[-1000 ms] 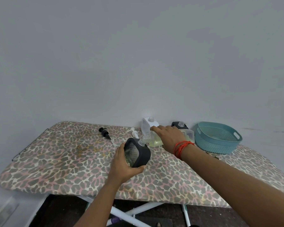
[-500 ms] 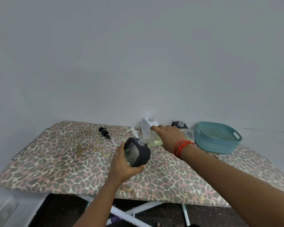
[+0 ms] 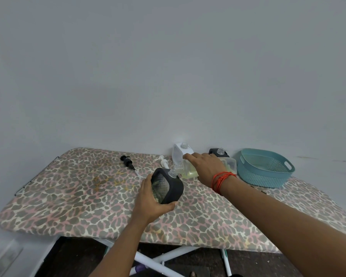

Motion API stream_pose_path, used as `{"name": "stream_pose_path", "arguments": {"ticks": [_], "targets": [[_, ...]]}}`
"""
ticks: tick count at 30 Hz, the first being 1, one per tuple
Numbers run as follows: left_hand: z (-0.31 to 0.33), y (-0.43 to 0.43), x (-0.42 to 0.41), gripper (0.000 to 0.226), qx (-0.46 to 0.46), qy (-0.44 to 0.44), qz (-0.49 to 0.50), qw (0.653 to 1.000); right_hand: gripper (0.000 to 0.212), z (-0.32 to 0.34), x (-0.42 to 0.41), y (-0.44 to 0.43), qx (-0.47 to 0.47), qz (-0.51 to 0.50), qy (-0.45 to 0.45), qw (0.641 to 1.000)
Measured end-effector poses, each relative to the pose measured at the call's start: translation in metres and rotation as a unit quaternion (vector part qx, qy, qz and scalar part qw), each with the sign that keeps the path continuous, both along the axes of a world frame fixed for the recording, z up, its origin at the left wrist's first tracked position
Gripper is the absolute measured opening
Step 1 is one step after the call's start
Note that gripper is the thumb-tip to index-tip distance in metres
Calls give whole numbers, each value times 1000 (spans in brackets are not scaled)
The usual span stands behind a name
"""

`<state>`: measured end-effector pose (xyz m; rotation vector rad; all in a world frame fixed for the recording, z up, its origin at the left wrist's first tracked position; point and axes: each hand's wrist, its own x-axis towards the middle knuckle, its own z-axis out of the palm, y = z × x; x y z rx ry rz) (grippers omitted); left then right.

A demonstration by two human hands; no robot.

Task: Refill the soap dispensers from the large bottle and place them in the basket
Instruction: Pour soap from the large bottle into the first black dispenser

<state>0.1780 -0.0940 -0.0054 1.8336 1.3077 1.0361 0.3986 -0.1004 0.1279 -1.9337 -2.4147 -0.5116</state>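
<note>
The pouring is under way. The left hand [image 3: 150, 200] wraps its fingers round the black dispenser [image 3: 167, 186] and holds it tipped, just above the ironing board [image 3: 68, 196]. The right hand [image 3: 206, 168] grips the large bottle [image 3: 189, 171], which lies over on its side with its mouth touching the dispenser's open neck. Yellow soap sits in the bottle. The spot is too small for me to tell if any is running across.

Left to do, I think: fill this one, then the white dispenser [image 3: 180, 154] and the second black dispenser [image 3: 218, 153] by the wall, both with open tops. A black pump [image 3: 128, 161] and a white pump [image 3: 163, 160] lie on the board and must go back on. No dispenser is in the teal basket [image 3: 268, 174] yet. It stands to the right, past the right arm and the bottle.
</note>
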Motion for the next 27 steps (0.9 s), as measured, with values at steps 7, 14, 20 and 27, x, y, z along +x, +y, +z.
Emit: {"name": "stream_pose_path", "arguments": {"ticks": [7,14,20,27], "targets": [[-1,1,0,129,-4,5,5,1000,72,0,0,0,0,0,-2,1000],[-2,1,0,129,-4,1,3,1000,70,0,0,0,-2,-1,-2,1000],[1,-1,1,131,1,-3,3,1000,70,0,-1,0,2,-2,1,1000],[0,-1,0,132,-4,0,4,1000,71,0,-1,-1,3,-4,-5,1000]]}}
